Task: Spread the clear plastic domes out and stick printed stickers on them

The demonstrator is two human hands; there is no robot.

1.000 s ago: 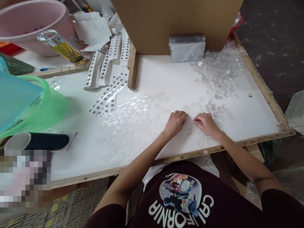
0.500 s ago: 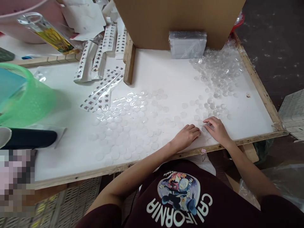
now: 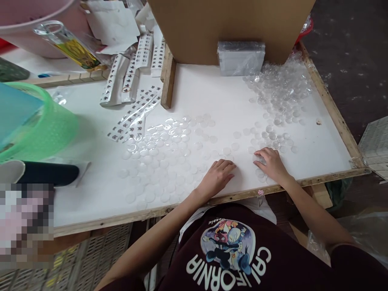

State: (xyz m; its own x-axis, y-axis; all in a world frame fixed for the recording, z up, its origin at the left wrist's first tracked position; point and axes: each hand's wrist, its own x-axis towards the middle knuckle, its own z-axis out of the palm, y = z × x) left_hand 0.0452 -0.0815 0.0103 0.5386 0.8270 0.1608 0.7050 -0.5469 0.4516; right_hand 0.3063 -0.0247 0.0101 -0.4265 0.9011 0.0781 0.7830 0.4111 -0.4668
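Observation:
Clear round discs (image 3: 151, 194) are spread over the white table to the left of my hands. My left hand (image 3: 216, 178) rests low over the tabletop by the right edge of this spread. Its fingers are stretched forward with the thumb apart, and nothing shows in them. A single clear disc (image 3: 260, 159) sits between the thumb and index finger of my right hand (image 3: 271, 165). Just below that hand, a few more discs (image 3: 260, 174) lie near the table's front edge. What is under the palms is hidden.
A heap of clear domed pieces (image 3: 281, 87) fills the back right corner. Beside it, a wrapped grey-white pack (image 3: 241, 58) leans on a cardboard sheet (image 3: 233, 24). Sticker strips (image 3: 133, 117), a green basket (image 3: 57, 125) and a dark cylinder (image 3: 48, 173) are leftward. Wooden strips (image 3: 330, 107) edge the table.
My left hand has moved left, away from my right hand, and its fingers have loosened. My right hand has shifted slightly left, with a disc still at its fingertips.

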